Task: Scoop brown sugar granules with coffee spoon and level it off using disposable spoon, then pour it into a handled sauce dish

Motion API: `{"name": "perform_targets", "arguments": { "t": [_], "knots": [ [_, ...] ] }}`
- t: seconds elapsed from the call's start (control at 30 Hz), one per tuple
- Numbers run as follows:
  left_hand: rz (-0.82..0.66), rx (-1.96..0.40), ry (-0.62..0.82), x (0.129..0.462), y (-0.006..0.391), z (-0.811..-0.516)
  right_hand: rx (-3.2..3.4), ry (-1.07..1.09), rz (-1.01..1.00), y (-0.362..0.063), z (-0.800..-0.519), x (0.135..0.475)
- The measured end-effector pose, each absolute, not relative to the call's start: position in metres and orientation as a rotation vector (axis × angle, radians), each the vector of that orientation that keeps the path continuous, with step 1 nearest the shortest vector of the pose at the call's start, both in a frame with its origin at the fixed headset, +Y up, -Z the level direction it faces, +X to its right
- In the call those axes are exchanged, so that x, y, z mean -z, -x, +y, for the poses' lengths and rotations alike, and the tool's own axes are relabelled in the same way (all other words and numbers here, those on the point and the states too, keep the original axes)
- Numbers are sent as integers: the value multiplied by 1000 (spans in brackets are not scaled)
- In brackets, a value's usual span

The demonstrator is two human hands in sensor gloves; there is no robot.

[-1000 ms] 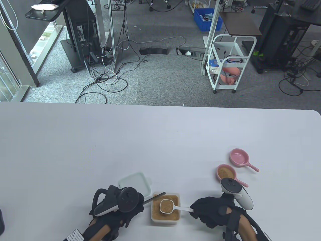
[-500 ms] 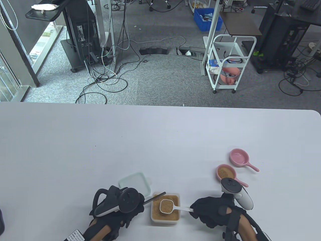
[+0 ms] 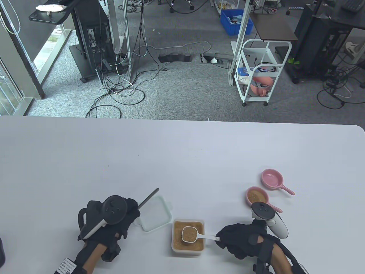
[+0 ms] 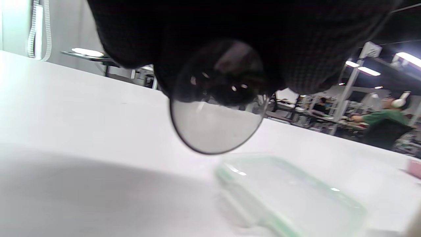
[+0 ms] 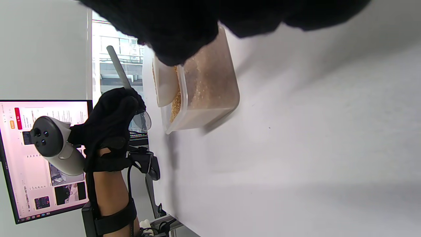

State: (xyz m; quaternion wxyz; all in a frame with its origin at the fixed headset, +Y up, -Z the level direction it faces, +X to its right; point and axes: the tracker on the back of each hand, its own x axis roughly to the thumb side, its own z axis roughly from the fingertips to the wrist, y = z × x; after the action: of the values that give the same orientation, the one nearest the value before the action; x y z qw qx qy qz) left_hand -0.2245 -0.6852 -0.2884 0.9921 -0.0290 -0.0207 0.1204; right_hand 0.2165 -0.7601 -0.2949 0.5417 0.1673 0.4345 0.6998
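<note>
Two sauce dishes (image 3: 257, 195) (image 3: 272, 179) — two spoons (image 3: 189, 234) (image 3: 148, 198), one tub (image 3: 188, 251).

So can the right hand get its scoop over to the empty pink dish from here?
Probably yes. The right hand holds the coffee spoon over the sugar box. The empty dish lies further out on its own side, and only the filled dish sits between, low enough to pass over.
</note>
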Motion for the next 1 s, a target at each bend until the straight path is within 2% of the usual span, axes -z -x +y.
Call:
{"name": "perform_targets", "arguments": {
  "t": [0.4, 0.67, 1.0],
  "knots": [
    [240, -119, 177, 312, 281, -716, -1672, -393, 1023, -217, -760, 295],
    [284, -99, 250, 318, 288, -730, -1678, -391, 1029, -217, -761, 295],
    [306, -82, 241, 316, 287, -728, -1681, -387, 1032, -216, -761, 294]
  ]
}}
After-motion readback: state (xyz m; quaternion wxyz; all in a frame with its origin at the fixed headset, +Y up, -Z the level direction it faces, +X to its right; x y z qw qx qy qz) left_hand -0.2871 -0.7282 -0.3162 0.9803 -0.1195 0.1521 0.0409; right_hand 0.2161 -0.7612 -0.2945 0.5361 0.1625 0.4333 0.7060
